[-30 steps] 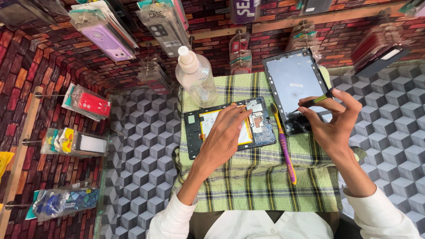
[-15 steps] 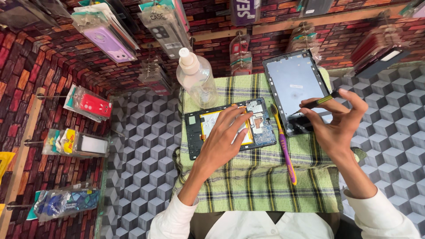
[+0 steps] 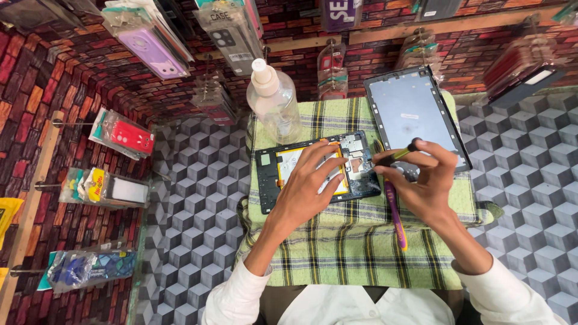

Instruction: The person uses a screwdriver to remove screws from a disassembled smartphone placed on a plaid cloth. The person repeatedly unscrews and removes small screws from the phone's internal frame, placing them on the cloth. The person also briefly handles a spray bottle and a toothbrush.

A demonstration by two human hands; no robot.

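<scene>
An opened tablet (image 3: 274, 171) with its yellow battery and circuit board showing lies on a green checked cloth (image 3: 355, 253). My left hand (image 3: 310, 189) rests flat on it, fingers spread over the battery. My right hand (image 3: 424, 183) pinches a small yellow-and-black screwdriver (image 3: 394, 155), its tip pointing at the tablet's right end. The tablet's removed back cover (image 3: 412, 111) lies just behind my right hand.
A clear plastic bottle (image 3: 274, 102) stands behind the tablet. A purple tool (image 3: 395, 213) lies on the cloth under my right wrist. Packaged phone cases hang on the brick-patterned walls at left and at the back. The counter has a grey cube pattern.
My right hand has moved left with the screwdriver, from over the back cover toward the tablet's right end. My left hand stays on the tablet.
</scene>
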